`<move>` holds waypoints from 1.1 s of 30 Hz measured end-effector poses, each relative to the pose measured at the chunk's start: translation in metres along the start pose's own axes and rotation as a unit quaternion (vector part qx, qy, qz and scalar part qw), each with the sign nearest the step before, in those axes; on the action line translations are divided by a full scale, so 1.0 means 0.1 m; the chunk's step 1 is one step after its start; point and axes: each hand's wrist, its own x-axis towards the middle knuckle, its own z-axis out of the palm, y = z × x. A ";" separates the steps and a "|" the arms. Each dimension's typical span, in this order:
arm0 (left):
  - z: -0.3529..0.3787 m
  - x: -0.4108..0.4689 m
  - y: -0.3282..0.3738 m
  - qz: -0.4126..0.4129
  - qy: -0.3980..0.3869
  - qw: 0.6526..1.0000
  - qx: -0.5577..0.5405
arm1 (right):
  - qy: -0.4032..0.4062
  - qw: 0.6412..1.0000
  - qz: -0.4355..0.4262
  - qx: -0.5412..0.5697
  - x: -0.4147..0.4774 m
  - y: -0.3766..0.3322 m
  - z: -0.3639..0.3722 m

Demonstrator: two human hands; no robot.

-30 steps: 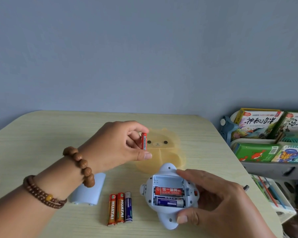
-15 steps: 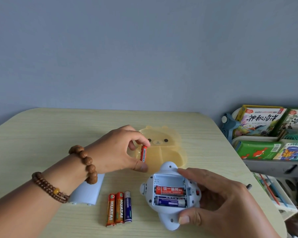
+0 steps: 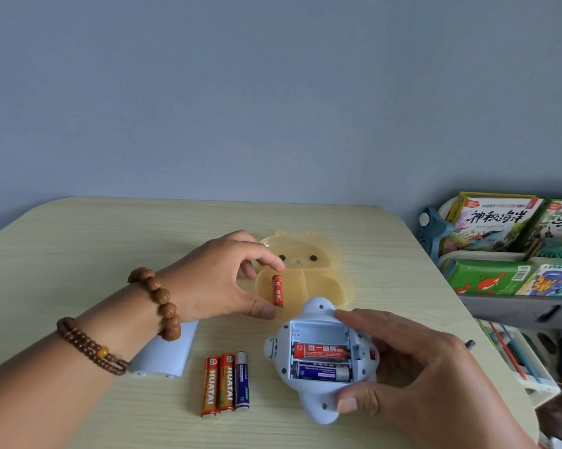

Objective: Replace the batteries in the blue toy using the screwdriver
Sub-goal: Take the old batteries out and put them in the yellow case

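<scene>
The blue toy point(image 3: 318, 406) lies underside up near the table's front, and my right hand point(image 3: 428, 377) grips its right side. Its open compartment holds a red battery point(image 3: 321, 350) and a blue battery point(image 3: 325, 372); the top slot is empty. My left hand point(image 3: 215, 280) hovers at the left edge of a yellow bear-shaped tray point(image 3: 325, 286), fingers apart. A small red battery point(image 3: 277, 290) sits in the tray between index finger and thumb, and the index tip is clear of it. The toy's pale blue cover point(image 3: 166, 354) lies under my left wrist.
Two orange batteries and a blue one point(image 3: 226, 384) lie side by side left of the toy. A dark tip point(image 3: 470, 344) sticks out behind my right hand. A rack of children's books point(image 3: 499, 247) stands beyond the table's right edge.
My left hand lowered the small red battery from above the table into the yellow tray, and its fingers have spread off it. My right hand and the toy stayed in place.
</scene>
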 end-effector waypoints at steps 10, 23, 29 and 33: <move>0.00 -0.71 0.51 0.049 -0.014 0.999 0.001 | -0.027 0.996 0.078 -0.032 0.03 -0.15 -0.08; 0.32 -0.72 0.51 0.009 0.073 0.997 -0.011 | 0.014 0.985 0.110 -0.130 0.03 -0.36 -0.01; 0.34 -0.72 0.54 0.004 0.082 0.997 0.001 | 0.060 0.962 0.112 -0.243 0.10 -0.52 0.26; 0.35 -0.70 0.55 0.009 0.082 0.996 0.026 | 0.068 0.959 0.118 -0.247 0.11 -0.55 0.29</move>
